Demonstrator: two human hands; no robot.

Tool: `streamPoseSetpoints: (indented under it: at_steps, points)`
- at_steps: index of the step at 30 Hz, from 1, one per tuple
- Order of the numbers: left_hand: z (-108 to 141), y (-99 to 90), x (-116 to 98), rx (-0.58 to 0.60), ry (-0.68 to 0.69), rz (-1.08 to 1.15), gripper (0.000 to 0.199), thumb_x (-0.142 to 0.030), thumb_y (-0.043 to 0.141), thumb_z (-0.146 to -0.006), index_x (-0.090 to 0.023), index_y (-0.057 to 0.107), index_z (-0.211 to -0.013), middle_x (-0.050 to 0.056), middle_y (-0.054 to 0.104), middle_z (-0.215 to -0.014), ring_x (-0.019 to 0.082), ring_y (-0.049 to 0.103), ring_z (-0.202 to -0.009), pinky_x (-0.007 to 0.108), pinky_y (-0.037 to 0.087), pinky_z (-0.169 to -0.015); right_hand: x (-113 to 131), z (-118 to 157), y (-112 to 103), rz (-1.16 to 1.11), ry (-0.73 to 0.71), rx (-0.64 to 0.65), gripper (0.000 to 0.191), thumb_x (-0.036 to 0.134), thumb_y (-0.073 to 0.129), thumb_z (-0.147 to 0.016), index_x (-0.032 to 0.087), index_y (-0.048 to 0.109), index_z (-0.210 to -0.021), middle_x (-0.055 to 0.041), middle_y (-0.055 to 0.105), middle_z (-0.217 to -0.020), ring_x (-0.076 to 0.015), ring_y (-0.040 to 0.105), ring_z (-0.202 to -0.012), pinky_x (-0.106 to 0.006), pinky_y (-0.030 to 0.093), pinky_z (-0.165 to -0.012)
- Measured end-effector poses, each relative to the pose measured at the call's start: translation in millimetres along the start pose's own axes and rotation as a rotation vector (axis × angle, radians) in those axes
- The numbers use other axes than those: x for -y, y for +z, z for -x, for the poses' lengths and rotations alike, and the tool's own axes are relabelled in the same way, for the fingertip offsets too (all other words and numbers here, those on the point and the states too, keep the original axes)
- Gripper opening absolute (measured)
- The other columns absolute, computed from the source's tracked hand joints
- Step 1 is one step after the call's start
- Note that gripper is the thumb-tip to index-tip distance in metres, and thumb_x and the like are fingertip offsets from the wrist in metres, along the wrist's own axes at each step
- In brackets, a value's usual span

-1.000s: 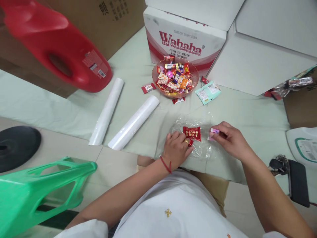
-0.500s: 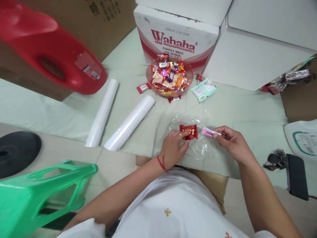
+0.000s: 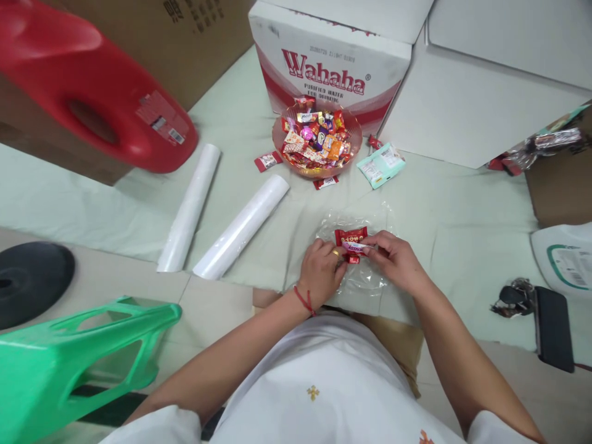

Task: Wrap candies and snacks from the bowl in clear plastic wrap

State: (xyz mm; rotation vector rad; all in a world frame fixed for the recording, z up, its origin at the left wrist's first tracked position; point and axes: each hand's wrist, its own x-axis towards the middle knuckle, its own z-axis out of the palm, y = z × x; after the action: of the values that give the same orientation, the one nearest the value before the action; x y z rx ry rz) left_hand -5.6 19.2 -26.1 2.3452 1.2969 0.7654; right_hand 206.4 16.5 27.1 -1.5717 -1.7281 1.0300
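A red wrapped candy (image 3: 350,235) lies on a crumpled clear plastic sheet (image 3: 377,279) in front of me. My right hand (image 3: 396,261) pinches one end of a small pink-and-white wrapped candy (image 3: 354,247) and holds it across the red one. My left hand (image 3: 321,266), with a ring and a red string bracelet, has its fingers curled at the lower left edge of the red candy; its fingertips are partly hidden. Another bit of red wrapper (image 3: 353,259) shows just below the pink candy.
Behind the sheet, a glass bowl (image 3: 356,139) holds many candies, with loose red packets and a mint-green packet (image 3: 382,165) around it. Left are two white rolls (image 3: 243,226), a red jug (image 3: 152,139) and a green stool (image 3: 41,351). A phone (image 3: 554,330) and keys (image 3: 514,298) lie right.
My right hand has moved left, bringing the pink candy from beside the red candy to over it. My left hand stays at the red candy, its fingers more curled.
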Motion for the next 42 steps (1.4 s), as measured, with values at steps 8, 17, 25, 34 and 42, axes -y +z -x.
streamPoseSetpoints:
  at_steps: [8,17,25,34,42]
  points:
    - [8.0,7.4,0.1,-0.152,0.001,0.003,0.035,-0.029,0.071,-0.088,-0.018,0.055,-0.117,0.010,0.063,-0.100,0.027,0.057,-0.090,0.042,0.050,-0.080,-3.6,-7.1,5.3,0.112,0.015,0.011,0.016,0.027,0.065,-0.088,0.024,0.073,-0.101,-0.0016,0.066,-0.085,-0.0170,0.061,-0.073,-0.031,0.047,-0.071]
    - [-1.8,4.4,-1.4,-0.186,0.065,0.031,0.033,-0.037,0.067,-0.093,-0.020,0.067,-0.121,0.009,0.059,-0.103,0.024,0.054,-0.089,0.039,0.047,-0.080,2.0,-18.2,-15.0,0.085,0.070,-0.051,0.019,0.039,0.067,-0.089,0.022,0.066,-0.097,0.0018,0.062,-0.075,-0.0138,0.052,-0.063,-0.028,0.040,-0.061]
    - [-3.8,4.5,-0.8,-0.154,0.068,0.052,0.022,-0.037,0.063,-0.096,-0.023,0.077,-0.106,0.008,0.061,-0.098,0.023,0.054,-0.089,0.039,0.044,-0.080,-17.1,-97.7,-42.4,0.468,-0.252,0.011,0.024,0.034,0.064,-0.089,0.020,0.078,-0.104,-0.0103,0.072,-0.101,-0.0270,0.057,-0.097,-0.043,0.043,-0.093]
    - [-5.3,0.4,-1.4,-0.053,0.002,0.057,0.024,-0.040,0.063,-0.095,-0.026,0.078,-0.108,0.010,0.062,-0.104,0.025,0.055,-0.094,0.042,0.046,-0.085,-10.3,-141.9,-15.1,0.366,-0.378,0.382,0.015,0.035,0.076,-0.083,0.023,0.081,-0.089,-0.0085,0.073,-0.102,-0.0278,0.056,-0.106,-0.047,0.037,-0.103]
    - [-5.9,-0.3,-1.4,-0.049,-0.011,0.051,0.026,-0.041,0.063,-0.095,-0.026,0.077,-0.110,0.009,0.062,-0.101,0.025,0.056,-0.094,0.043,0.045,-0.084,20.4,-125.3,-13.6,0.061,-0.197,0.320,0.022,0.040,0.063,-0.091,0.019,0.069,-0.088,-0.0010,0.064,-0.080,-0.0148,0.055,-0.070,-0.029,0.043,-0.069]
